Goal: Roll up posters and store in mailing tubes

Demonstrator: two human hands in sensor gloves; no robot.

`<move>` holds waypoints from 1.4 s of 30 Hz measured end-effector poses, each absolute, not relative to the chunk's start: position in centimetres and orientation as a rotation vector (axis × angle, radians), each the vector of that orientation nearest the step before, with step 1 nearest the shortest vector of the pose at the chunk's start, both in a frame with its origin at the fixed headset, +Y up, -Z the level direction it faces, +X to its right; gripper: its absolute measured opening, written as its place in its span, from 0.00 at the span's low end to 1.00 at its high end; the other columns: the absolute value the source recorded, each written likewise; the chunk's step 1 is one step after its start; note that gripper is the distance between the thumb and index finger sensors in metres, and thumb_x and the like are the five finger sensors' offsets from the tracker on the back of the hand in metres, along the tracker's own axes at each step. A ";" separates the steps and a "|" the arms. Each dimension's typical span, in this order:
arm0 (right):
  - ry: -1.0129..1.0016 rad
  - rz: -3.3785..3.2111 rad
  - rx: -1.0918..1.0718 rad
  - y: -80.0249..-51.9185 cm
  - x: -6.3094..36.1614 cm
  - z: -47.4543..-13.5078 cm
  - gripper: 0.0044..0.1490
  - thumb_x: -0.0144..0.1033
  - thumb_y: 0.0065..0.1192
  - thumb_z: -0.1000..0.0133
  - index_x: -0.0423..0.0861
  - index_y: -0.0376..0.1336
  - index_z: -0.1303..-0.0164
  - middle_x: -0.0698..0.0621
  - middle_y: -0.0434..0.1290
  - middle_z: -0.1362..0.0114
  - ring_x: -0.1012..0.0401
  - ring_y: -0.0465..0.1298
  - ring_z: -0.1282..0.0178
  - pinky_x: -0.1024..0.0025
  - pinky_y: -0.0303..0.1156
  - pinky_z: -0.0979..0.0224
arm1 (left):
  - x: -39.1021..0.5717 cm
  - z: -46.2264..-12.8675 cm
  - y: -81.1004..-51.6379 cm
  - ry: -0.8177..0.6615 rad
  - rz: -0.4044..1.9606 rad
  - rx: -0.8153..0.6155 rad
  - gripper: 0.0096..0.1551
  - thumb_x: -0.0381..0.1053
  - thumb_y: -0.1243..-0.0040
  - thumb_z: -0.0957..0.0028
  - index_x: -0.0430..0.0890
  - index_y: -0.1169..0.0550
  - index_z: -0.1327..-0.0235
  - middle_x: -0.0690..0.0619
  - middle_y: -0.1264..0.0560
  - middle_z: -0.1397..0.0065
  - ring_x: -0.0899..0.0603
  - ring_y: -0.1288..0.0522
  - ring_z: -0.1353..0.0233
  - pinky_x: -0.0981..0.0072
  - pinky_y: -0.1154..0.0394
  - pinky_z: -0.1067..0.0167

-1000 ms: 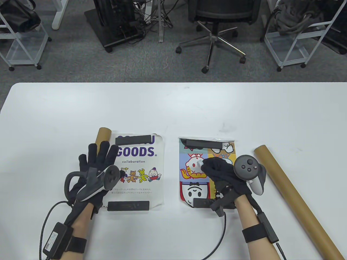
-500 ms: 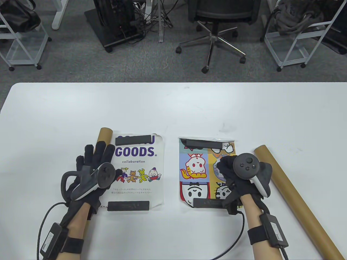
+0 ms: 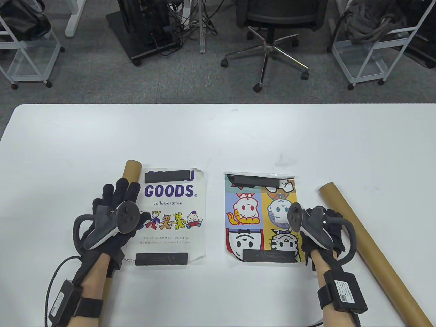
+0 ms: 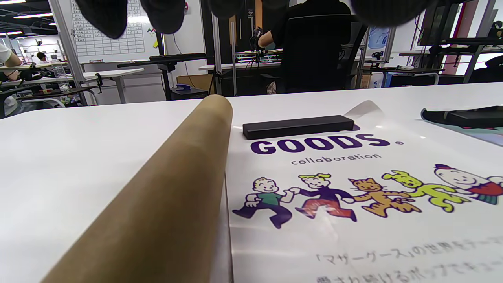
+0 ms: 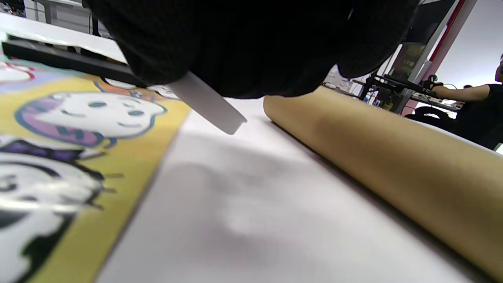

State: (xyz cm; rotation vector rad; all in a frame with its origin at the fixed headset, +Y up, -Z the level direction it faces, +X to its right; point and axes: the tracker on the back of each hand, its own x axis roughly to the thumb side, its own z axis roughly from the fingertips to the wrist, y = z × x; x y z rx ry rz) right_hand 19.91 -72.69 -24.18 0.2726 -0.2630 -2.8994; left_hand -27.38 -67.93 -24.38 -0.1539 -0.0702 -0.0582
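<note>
two posters lie flat, side by side, on a white table point(image 3: 218, 136). the left poster point(image 3: 177, 218) is white with the word "goods" and a row of cartoon figures; the right poster point(image 3: 253, 218) is a grid of coloured cartoon faces. four black bar weights pin them, one at the far end and one at the near end of each, for example the near bar point(image 3: 161, 259) on the left poster. two brown cardboard mailing tubes lie outside the posters: the left tube point(image 3: 130, 169) along the left poster's left edge, mostly under the hand, and the right tube point(image 3: 371, 247) angled, just right of the right poster.

the left hand point(image 3: 114, 218) rests over the left tube, fingers straight, holding nothing. the right hand point(image 3: 318, 228) was over the middle of the right poster a second ago; it has swung right into the gap between that poster and the right tube. its fingers curl around a small white strip point(image 5: 206, 104).

nothing is rolled yet; the weights probably need lifting first.
</note>
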 end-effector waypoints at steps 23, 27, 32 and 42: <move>-0.400 -2.851 0.227 -73.9 20.3 -23.9 0.25 0.46 0.61 0.45 0.46 0.68 0.41 0.44 0.74 0.34 0.44 0.75 0.40 0.33 0.63 0.25 | -28.2 -24.7 -68.1 -0.072 0.033 -0.202 0.52 0.73 0.60 0.42 0.55 0.58 0.10 0.47 0.56 0.04 0.29 0.49 0.08 0.30 0.45 0.17; -0.343 -3.009 0.262 -71.7 21.3 -23.8 0.29 0.47 0.57 0.42 0.45 0.65 0.35 0.41 0.72 0.30 0.42 0.74 0.36 0.31 0.62 0.25 | -28.2 -24.7 -68.2 -0.068 0.036 -0.208 0.52 0.73 0.60 0.42 0.55 0.58 0.10 0.47 0.55 0.04 0.29 0.49 0.09 0.30 0.45 0.17; -0.332 -3.398 0.128 -69.8 21.9 -24.0 0.35 0.46 0.55 0.41 0.42 0.59 0.26 0.37 0.66 0.22 0.36 0.69 0.28 0.29 0.60 0.25 | -28.2 -24.7 -68.3 -0.067 0.037 -0.207 0.52 0.73 0.61 0.42 0.55 0.60 0.11 0.47 0.56 0.04 0.29 0.49 0.08 0.30 0.45 0.17; -0.040 -3.722 -0.239 -70.7 21.2 -24.6 0.38 0.46 0.53 0.40 0.39 0.57 0.23 0.34 0.63 0.19 0.32 0.66 0.23 0.26 0.58 0.26 | -27.8 -24.7 -68.5 -0.069 0.023 -0.221 0.52 0.73 0.60 0.42 0.55 0.60 0.11 0.48 0.56 0.04 0.31 0.48 0.08 0.31 0.45 0.17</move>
